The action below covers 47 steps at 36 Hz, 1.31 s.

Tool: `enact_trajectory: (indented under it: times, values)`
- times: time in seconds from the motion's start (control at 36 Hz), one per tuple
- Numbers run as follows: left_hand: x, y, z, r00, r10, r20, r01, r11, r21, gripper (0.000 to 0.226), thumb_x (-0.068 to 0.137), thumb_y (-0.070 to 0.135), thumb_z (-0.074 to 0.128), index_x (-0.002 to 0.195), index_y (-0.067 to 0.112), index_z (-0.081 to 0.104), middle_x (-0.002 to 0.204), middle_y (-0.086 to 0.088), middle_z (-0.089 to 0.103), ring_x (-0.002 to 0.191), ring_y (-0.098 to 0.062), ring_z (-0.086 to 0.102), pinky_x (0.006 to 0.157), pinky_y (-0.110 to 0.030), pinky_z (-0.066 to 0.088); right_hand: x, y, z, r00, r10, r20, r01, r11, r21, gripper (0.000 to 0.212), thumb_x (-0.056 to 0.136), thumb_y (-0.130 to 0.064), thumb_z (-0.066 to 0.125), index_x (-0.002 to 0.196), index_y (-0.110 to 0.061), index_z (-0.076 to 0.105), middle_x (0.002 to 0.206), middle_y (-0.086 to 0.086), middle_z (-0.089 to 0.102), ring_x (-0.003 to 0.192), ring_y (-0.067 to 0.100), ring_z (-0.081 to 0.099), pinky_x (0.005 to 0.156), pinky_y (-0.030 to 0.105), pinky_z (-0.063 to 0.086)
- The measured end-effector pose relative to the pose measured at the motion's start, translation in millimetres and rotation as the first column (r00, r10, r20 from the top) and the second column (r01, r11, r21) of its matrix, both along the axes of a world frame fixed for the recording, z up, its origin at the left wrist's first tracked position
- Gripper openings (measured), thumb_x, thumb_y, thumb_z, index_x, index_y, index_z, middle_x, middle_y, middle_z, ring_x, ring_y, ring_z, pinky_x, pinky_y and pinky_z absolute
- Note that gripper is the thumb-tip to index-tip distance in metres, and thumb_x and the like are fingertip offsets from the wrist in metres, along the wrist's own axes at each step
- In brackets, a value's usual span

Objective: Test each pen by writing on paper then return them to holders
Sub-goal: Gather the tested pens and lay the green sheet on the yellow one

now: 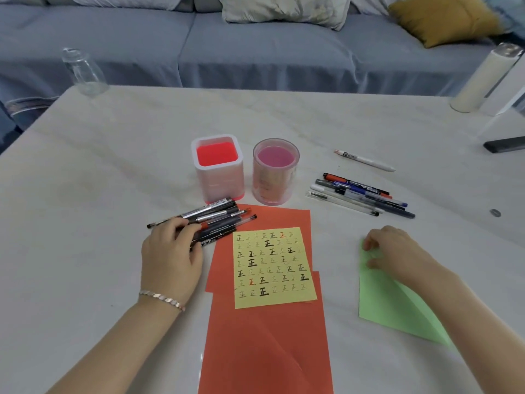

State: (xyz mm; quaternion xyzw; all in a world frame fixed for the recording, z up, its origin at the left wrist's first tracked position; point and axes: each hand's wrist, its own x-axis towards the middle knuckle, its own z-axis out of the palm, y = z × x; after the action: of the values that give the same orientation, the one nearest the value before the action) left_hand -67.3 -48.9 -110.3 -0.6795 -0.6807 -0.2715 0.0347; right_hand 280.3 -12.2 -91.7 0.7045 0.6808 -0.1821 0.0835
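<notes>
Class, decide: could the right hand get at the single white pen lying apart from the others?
Probably yes. The right hand only pinches the green paper, and just the flat pile of pens lies between it and the white pen, low enough to reach over.

left hand grips pens; right hand pinches green paper

left hand palm down, fingers curled forward; right hand palm down, fingertips bent

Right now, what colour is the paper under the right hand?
The paper is light green; head view.
</notes>
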Motion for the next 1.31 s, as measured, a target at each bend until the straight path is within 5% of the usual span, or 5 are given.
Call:
enact_trajectory:
  times: [0.31, 0.67, 0.89, 1.0, 1.31]
  values:
    - [78, -20, 39, 0.841, -0.192, 0.506, 0.341, 0.914, -0.218, 0.021, 0.087, 0.012, 0.058, 0.100, 0.028, 0.060, 0.094, 0.021, 0.055, 0.085, 0.007, 0.052, 0.074, -0.001, 0.037, 8, 1, 8, 0.979, -0.036, -0.200, 0.019, 0.996, -0.086, 0.023, 0.082, -0.010, 0.060, 0.096, -0.024, 0.050, 0.078, -0.013, 0.047, 0.082, 0.013, 0.049, 0.065, 0.020, 0.036]
    - [150, -13, 62, 0.374, 0.008, 0.927, 0.662, 0.698, -0.274, 0.027, 0.076, 0.009, 0.074, 0.098, 0.015, 0.060, 0.074, 0.006, 0.060, 0.064, -0.010, 0.057, 0.065, -0.025, 0.050, -39, -25, 92, 0.545, 0.098, -0.833, -0.118, 0.992, 0.040, 0.024, 0.072, -0.005, 0.075, 0.076, -0.025, 0.061, 0.070, -0.015, 0.058, 0.059, 0.008, 0.048, 0.056, 0.015, 0.039]
    - [100, -9, 40, 0.612, 0.063, 0.788, 0.291, 0.909, -0.298, 0.024, 0.082, 0.007, 0.066, 0.087, 0.026, 0.052, 0.062, 0.005, 0.053, 0.045, 0.001, 0.046, 0.046, -0.008, 0.036, -57, 18, 45, 0.810, 0.117, -0.575, 0.182, 0.881, 0.437, 0.016, 0.083, -0.009, 0.065, 0.097, -0.017, 0.066, 0.101, -0.002, 0.063, 0.094, 0.010, 0.055, 0.079, 0.002, 0.033]
    - [72, -16, 24, 0.777, 0.071, 0.626, 0.213, 0.905, -0.367, 0.049, 0.083, 0.010, 0.064, 0.114, 0.040, 0.039, 0.076, 0.003, 0.061, 0.064, -0.004, 0.056, 0.053, -0.008, 0.040, -51, 49, 5, 0.967, 0.023, -0.253, 0.082, 0.914, 0.396, 0.034, 0.087, -0.005, 0.054, 0.120, -0.009, 0.058, 0.123, 0.009, 0.057, 0.118, 0.029, 0.046, 0.097, 0.033, 0.033]
    - [63, -24, 11, 0.952, -0.202, 0.228, 0.288, 0.840, -0.459, 0.028, 0.093, 0.034, 0.047, 0.121, 0.034, 0.051, 0.104, 0.016, 0.050, 0.081, 0.000, 0.044, 0.072, -0.011, 0.036, -48, 69, -15, 1.000, -0.028, 0.003, 0.026, 0.951, 0.309, 0.028, 0.093, -0.020, 0.047, 0.117, -0.010, 0.057, 0.122, 0.011, 0.051, 0.118, 0.030, 0.039, 0.095, 0.038, 0.035]
